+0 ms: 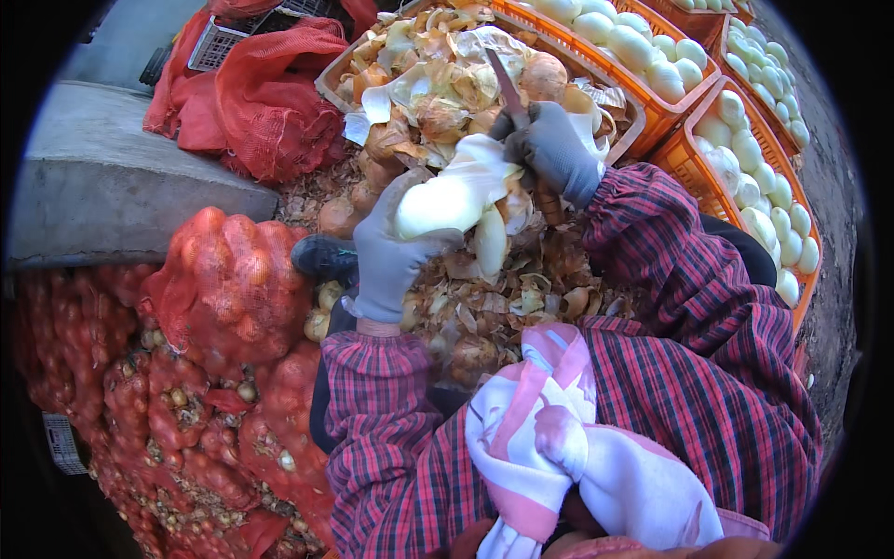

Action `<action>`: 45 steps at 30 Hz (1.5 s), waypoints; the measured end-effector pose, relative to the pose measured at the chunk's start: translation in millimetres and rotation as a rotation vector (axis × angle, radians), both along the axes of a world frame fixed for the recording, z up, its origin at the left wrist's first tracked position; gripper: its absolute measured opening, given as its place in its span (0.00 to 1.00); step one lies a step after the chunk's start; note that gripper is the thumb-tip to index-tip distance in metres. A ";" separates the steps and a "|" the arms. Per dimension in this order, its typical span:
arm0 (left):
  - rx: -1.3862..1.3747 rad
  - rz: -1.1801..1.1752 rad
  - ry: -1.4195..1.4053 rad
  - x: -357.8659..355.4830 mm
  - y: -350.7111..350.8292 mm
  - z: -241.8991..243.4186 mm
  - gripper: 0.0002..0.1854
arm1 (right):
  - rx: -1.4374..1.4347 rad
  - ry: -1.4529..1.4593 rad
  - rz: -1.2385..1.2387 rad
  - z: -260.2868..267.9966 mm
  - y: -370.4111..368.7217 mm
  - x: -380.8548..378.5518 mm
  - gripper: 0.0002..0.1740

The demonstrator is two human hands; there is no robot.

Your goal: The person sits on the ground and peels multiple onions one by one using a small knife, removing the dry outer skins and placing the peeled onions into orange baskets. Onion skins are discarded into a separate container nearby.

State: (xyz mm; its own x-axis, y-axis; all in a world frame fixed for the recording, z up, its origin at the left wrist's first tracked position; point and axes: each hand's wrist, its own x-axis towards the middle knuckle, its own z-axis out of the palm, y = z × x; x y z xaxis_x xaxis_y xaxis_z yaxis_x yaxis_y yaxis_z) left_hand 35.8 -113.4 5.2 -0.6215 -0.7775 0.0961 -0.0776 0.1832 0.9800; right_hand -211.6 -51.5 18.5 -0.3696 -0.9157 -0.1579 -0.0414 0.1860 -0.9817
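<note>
Gloved in grey, my left hand (401, 251) grips a bright, partly peeled onion (440, 206). My right hand (552, 147), in a grey glove too, holds a knife (508, 87) whose blade points up and away from me. Its fingers are at the pale layers of skin (482, 157) pulled out from the onion's right side. A loose flap of peel hangs below the onion. Just beyond both hands is a plastic crate (632, 133) heaped with unpeeled onions and dry skins. The fingertips of my right hand are partly hidden by the peel.
Orange crates (656, 119) of peeled white onions stand at the right and back right. Red mesh sacks of onions (230, 279) lie at the left, below a concrete ledge (140, 175). An empty-looking red mesh sack (272, 98) is at the back left. Onion skins (503, 300) litter the ground between my legs.
</note>
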 end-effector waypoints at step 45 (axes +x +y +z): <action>-0.975 0.451 -0.240 -35.3 25.9 8.1 0.42 | -0.151 -0.300 0.112 -6.2 -0.5 0.6 0.21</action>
